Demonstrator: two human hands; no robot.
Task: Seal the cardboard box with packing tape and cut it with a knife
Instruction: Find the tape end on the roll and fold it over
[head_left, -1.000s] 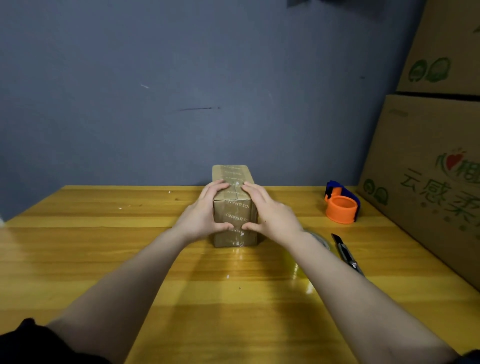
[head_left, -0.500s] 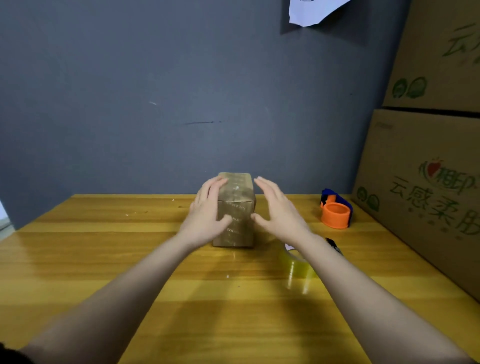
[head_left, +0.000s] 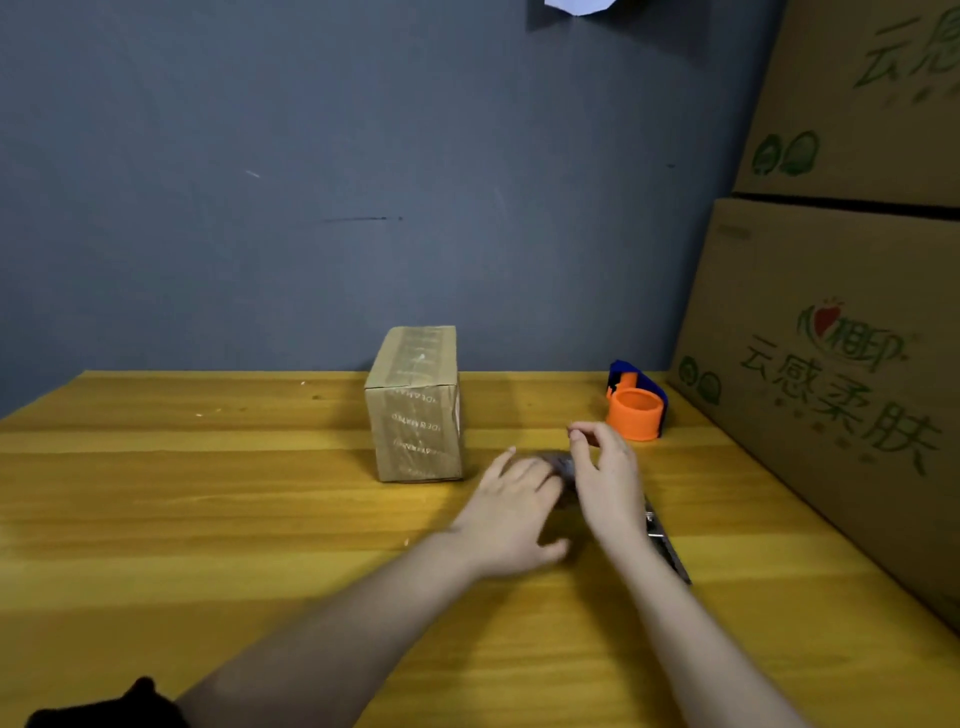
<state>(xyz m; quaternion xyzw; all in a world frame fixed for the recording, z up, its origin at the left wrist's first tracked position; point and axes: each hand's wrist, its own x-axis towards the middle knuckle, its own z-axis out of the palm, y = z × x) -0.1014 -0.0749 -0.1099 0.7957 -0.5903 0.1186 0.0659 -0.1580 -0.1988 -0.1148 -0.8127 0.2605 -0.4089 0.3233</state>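
A small cardboard box (head_left: 415, 405) stands on the wooden table (head_left: 208, 519), with clear tape along its top and front. To its right, my left hand (head_left: 511, 512) lies over a clear tape roll (head_left: 558, 462), which is blurred and mostly hidden between my hands. My right hand (head_left: 608, 478) is just right of the roll, thumb and forefinger pinched together above it. Whether tape is between them does not show. A utility knife (head_left: 667, 548) lies on the table behind my right wrist, partly covered.
An orange and blue tape dispenser (head_left: 636, 405) sits at the back right of the table. Large printed cartons (head_left: 831, 364) are stacked along the right edge. A grey wall stands behind the table.
Both hands have let go of the box and moved right to the tape roll. The view has swung, so the box now sits left of my hands.
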